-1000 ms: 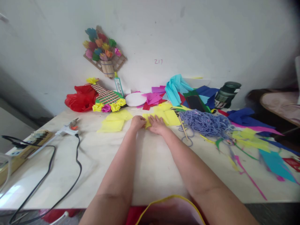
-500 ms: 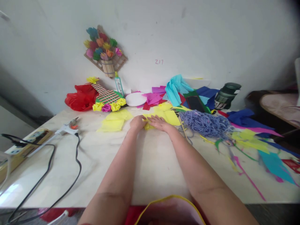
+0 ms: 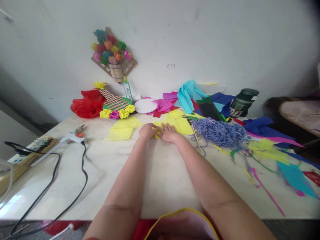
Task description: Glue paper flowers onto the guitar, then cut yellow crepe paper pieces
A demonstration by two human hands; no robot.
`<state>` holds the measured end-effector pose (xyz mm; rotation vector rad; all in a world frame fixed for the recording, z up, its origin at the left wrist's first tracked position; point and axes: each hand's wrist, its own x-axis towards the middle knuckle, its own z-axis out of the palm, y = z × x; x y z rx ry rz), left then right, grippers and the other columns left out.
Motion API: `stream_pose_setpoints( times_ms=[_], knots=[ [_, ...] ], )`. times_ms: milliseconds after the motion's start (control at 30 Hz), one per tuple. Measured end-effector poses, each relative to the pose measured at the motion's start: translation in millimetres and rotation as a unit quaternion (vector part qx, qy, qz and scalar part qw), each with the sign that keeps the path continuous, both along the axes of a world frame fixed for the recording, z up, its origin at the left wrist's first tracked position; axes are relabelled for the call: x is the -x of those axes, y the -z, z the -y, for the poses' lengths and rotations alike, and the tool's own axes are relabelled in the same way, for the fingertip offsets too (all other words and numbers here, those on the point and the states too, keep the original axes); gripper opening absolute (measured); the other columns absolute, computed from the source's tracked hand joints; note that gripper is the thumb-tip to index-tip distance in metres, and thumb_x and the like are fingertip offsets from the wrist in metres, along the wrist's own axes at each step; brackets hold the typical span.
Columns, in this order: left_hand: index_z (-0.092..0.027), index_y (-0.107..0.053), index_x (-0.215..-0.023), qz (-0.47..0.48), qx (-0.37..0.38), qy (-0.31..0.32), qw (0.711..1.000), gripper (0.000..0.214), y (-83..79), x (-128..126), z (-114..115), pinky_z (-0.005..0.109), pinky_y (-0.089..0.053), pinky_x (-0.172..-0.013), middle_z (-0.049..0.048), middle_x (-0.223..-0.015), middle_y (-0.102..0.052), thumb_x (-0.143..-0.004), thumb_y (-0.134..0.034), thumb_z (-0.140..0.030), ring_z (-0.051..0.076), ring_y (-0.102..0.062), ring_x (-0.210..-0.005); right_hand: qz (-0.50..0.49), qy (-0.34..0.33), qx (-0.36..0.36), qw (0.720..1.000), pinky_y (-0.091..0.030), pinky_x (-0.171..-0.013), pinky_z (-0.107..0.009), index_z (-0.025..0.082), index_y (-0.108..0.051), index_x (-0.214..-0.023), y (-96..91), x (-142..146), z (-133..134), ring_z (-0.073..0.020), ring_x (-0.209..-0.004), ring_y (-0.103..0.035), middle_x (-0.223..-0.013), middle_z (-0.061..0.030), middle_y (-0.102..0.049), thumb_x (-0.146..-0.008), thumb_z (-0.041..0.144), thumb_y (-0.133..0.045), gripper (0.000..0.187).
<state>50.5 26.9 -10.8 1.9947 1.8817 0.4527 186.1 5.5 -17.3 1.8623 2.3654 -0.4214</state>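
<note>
A small piece of yellow crepe paper (image 3: 156,135) lies on the table between my two hands. My left hand (image 3: 147,131) is closed at its left edge, fingers curled inward; the fingertips are partly hidden. My right hand (image 3: 168,133) rests palm down on the paper with its fingers spread. Just behind and right of that hand is a larger yellow crepe sheet (image 3: 184,126). More yellow sheets (image 3: 121,132) lie flat to the left of my left hand. A thin wooden stick (image 3: 196,136) lies right of my right hand, beside a heap of blue-purple yarn (image 3: 220,132).
On the left are a hot glue gun (image 3: 72,135) with its black cord and a power strip (image 3: 27,158). A flower-trimmed stick craft (image 3: 115,101), red plastic bag (image 3: 87,104), glue bottle (image 3: 127,90) and white disc (image 3: 145,106) stand along the wall. A dark jar (image 3: 243,102) and colored paper scraps lie right.
My right hand's fingers have spread and lifted slightly apart on the yellow paper. My left hand stays nearly in place. The whole view has shifted a little.
</note>
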Motion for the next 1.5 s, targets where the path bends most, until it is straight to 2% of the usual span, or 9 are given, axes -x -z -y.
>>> stream_pose_setpoints(
  times_ms=[133, 367, 600, 733, 933, 1100, 1367, 1500],
  knots=[
    [-0.028, -0.061, -0.096, -0.001, 0.013, -0.01, 1.0, 0.031, -1.1, -1, 1, 0.026, -0.043, -0.066, 0.0012, -0.079, -0.066, -0.068, -0.056, -0.039, 0.017, -0.06, -0.077, 0.001, -0.003, 0.0, 1.0, -0.001, -0.103, -0.05, 0.03, -0.004, -0.139, 1.1, 0, -1, -0.0288, -0.131, 0.006, -0.147, -0.0023, 0.003, -0.085, 0.049, -0.017, 0.058],
    [-0.02, -0.054, -0.101, -0.028, 0.006, -0.042, 0.999, 0.044, -0.8, -1, -2, 0.028, -0.043, -0.069, 0.0082, -0.096, -0.064, -0.064, -0.058, -0.043, 0.022, -0.058, -0.09, 0.004, -0.006, -0.005, 1.0, -0.002, -0.103, -0.049, 0.031, -0.009, -0.138, 2.6, -1, -2, -0.0292, -0.132, 0.004, -0.147, -0.0026, 0.002, -0.085, 0.05, -0.017, 0.057],
    [-0.016, -0.059, -0.093, -0.093, 0.038, -0.051, 0.994, 0.039, -8.9, -7, 3, 0.035, -0.044, -0.073, 0.0137, -0.099, -0.063, -0.069, -0.049, -0.046, 0.027, -0.058, -0.093, 0.006, -0.008, -0.004, 1.0, -0.002, -0.103, -0.049, 0.03, -0.011, -0.138, -1.8, -1, 2, -0.0293, -0.132, 0.004, -0.147, -0.0031, 0.001, -0.085, 0.05, -0.016, 0.057],
    [-0.017, -0.061, -0.091, -0.098, 0.031, -0.043, 0.994, 0.034, -9.7, -10, 6, 0.033, -0.044, -0.073, 0.013, -0.101, -0.063, -0.07, -0.048, -0.041, 0.026, -0.058, -0.092, 0.005, -0.005, -0.002, 1.0, -0.002, -0.103, -0.049, 0.031, -0.01, -0.138, -0.5, -1, 1, -0.0292, -0.132, 0.004, -0.147, -0.002, 0.002, -0.085, 0.051, -0.016, 0.057],
    [-0.022, -0.062, -0.085, -0.07, -0.018, -0.052, 0.996, 0.024, -1.4, -15, 4, 0.031, -0.044, -0.07, 0.0082, -0.093, -0.065, -0.07, -0.049, -0.035, 0.023, -0.059, -0.087, 0.001, -0.004, -0.004, 1.0, 0.0, -0.103, -0.049, 0.03, -0.01, -0.138, 3.3, -1, -2, -0.0294, -0.132, 0.006, -0.147, -0.0026, 0.003, -0.084, 0.052, -0.017, 0.059],
    [-0.023, -0.062, -0.084, -0.05, -0.03, -0.058, 0.997, 0.021, 2.7, -17, 4, 0.028, -0.043, -0.068, 0.0063, -0.089, -0.066, -0.07, -0.05, -0.033, 0.021, -0.059, -0.085, 0.001, -0.001, -0.001, 1.0, 0.0, -0.104, -0.049, 0.028, -0.01, -0.139, -0.1, 0, 0, -0.029, -0.132, 0.006, -0.147, -0.0029, 0.003, -0.084, 0.052, -0.017, 0.06],
    [-0.021, -0.06, -0.087, -0.045, -0.023, -0.037, 0.998, 0.023, -1.4, -15, 5, 0.026, -0.043, -0.067, 0.0081, -0.089, -0.065, -0.07, -0.051, -0.033, 0.02, -0.059, -0.084, 0.001, -0.003, -0.004, 1.0, 0.0, -0.104, -0.049, 0.026, -0.008, -0.139, -0.1, -1, 1, -0.0281, -0.132, 0.006, -0.147, -0.0022, 0.002, -0.084, 0.051, -0.016, 0.061],
    [-0.021, -0.058, -0.09, -0.051, -0.014, -0.04, 0.998, 0.026, -5.6, -19, 7, 0.027, -0.043, -0.068, 0.0077, -0.093, -0.064, -0.066, -0.055, -0.028, 0.021, -0.058, -0.088, -0.001, 0.0, -0.007, 1.0, -0.001, -0.104, -0.048, 0.02, -0.007, -0.14, -0.6, -1, 2, -0.0279, -0.132, 0.005, -0.146, -0.002, 0.002, -0.084, 0.05, -0.014, 0.064]
  ],
)
